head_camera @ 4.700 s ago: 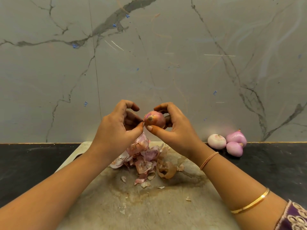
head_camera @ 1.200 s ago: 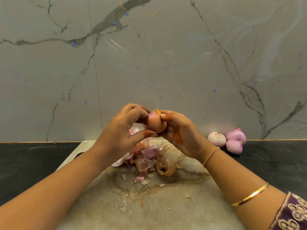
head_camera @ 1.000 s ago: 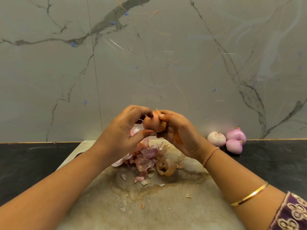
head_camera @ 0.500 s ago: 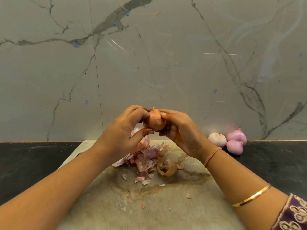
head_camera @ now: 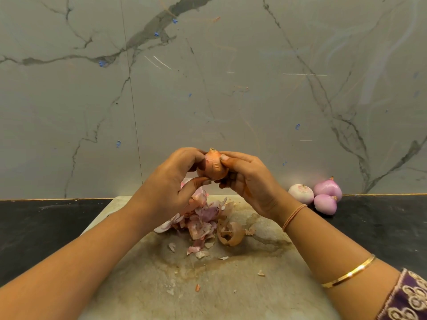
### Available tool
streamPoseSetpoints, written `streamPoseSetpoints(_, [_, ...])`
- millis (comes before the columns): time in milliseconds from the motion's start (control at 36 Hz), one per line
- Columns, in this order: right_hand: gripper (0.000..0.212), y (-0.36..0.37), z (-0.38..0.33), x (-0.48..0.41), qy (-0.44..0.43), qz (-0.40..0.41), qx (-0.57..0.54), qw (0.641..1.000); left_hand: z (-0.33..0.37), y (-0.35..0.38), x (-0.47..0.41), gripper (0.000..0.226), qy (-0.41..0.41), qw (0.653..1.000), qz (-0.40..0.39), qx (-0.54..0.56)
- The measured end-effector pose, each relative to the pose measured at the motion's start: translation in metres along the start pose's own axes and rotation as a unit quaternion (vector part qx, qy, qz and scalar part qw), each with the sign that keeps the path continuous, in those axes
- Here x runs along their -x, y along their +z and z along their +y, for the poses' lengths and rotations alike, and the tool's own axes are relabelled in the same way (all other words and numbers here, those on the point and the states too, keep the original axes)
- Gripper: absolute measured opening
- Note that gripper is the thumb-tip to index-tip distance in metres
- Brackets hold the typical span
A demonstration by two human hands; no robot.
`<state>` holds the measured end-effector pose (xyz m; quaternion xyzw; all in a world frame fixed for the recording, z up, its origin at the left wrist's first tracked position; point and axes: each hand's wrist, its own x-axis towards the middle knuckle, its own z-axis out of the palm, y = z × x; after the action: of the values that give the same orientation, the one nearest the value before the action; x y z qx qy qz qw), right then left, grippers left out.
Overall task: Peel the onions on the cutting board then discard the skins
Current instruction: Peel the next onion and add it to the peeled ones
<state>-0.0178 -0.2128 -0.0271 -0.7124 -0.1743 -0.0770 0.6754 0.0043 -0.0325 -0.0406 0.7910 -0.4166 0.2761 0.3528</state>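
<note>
An onion [head_camera: 213,166] in its tan papery skin, tip up, is gripped between the left hand [head_camera: 171,181] and right hand [head_camera: 249,181] above the stained board [head_camera: 231,287]. Pink and brown skins [head_camera: 203,218] lie piled on the board's far half. Three peeled onions [head_camera: 318,196], pale pink and touching, sit on the table [head_camera: 381,222] right of the board.

Tan onion [head_camera: 213,166] (pink skins [head_camera: 203,218])
</note>
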Motion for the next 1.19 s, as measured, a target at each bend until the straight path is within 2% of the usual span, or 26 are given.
streamPoseSetpoints(56, [0.026,0.000,0.000,0.000,0.000,-0.001,0.000,1.000,0.002,-0.001,0.001,0.048,-0.006,1.000,-0.006,0.019])
streamPoseSetpoints(167, [0.027,0.000,0.002,0.000,0.000,-0.002,0.006,1.000,0.003,-0.001,0.001,0.054,-0.006,1.000,-0.013,0.011])
streamPoseSetpoints(306, [0.032,0.000,0.002,-0.001,0.004,0.004,-0.005,1.000,0.003,0.000,0.001,0.039,-0.001,1.000,0.000,0.004])
streamPoseSetpoints(528, [0.029,-0.001,0.003,-0.001,0.006,-0.009,-0.013,1.000,0.003,-0.002,0.002,0.049,-0.010,1.000,-0.007,0.012])
streamPoseSetpoints(639, [0.024,0.001,0.001,-0.001,0.016,-0.035,-0.039,0.998,0.006,-0.001,0.001,0.030,-0.001,1.000,0.003,-0.030])
streamPoseSetpoints(722, [0.040,0.001,0.001,-0.001,0.025,-0.044,-0.048,0.998,0.006,-0.001,0.001,0.023,-0.005,0.998,0.026,-0.061])
streamPoseSetpoints(833, [0.045,0.000,0.003,-0.003,0.012,-0.023,-0.044,0.999,0.005,-0.005,-0.002,0.019,-0.052,0.992,0.082,-0.076])
streamPoseSetpoints(944, [0.053,0.002,0.006,-0.002,-0.022,-0.004,0.031,0.999,0.011,-0.007,-0.002,0.016,-0.097,0.990,0.095,-0.029])
streamPoseSetpoints(1056, [0.044,0.005,0.004,0.001,-0.087,0.007,0.122,0.989,0.019,-0.004,-0.001,0.015,-0.146,0.982,0.108,0.050])
streamPoseSetpoints(1139, [0.041,0.006,0.005,0.000,-0.141,0.037,0.207,0.967,0.021,-0.004,-0.001,0.015,-0.162,0.976,0.126,0.075])
streamPoseSetpoints(1194, [0.045,0.006,0.006,-0.001,-0.184,0.053,0.283,0.940,0.022,-0.003,-0.002,0.012,-0.170,0.973,0.134,0.075])
